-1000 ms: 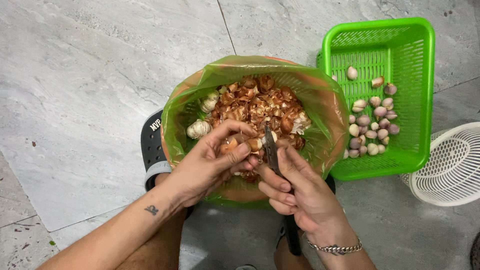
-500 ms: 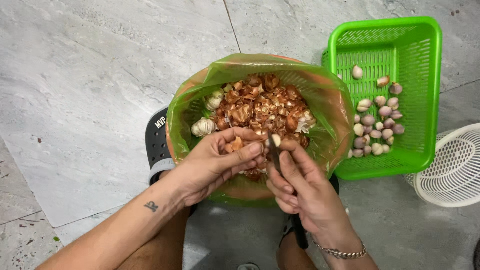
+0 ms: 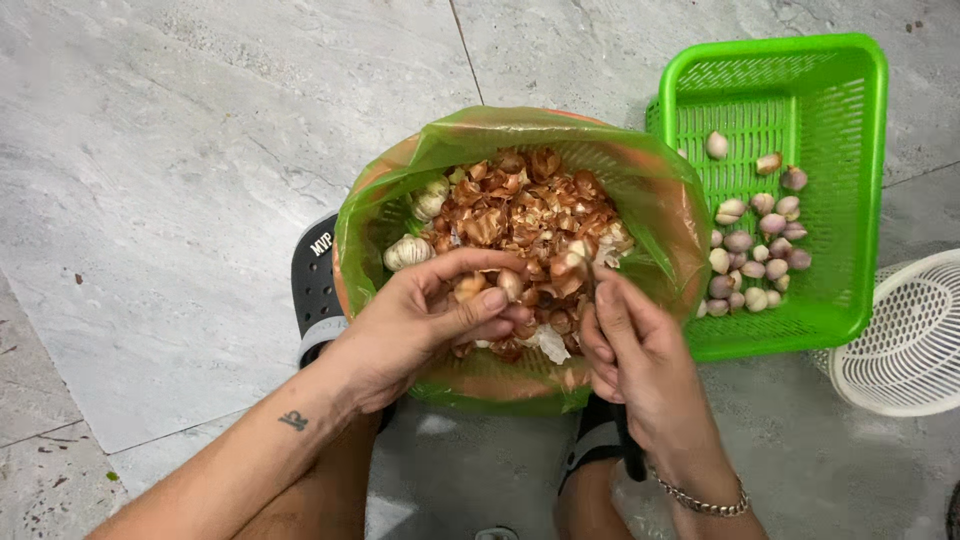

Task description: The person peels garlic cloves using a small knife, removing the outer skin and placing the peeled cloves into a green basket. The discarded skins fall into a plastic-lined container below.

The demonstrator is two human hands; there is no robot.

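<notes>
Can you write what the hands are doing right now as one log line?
left hand: pinching a small bulb | right hand: shut on a dark knife handle | both over the bag-lined bin of peels | peeled bulbs in green basket

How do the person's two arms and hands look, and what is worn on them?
Both arms are bare, without sleeves or gloves. The left forearm has a small dark tattoo near the wrist. The right wrist wears a thin silver chain bracelet. No rings show on the left hand or right hand.
</notes>
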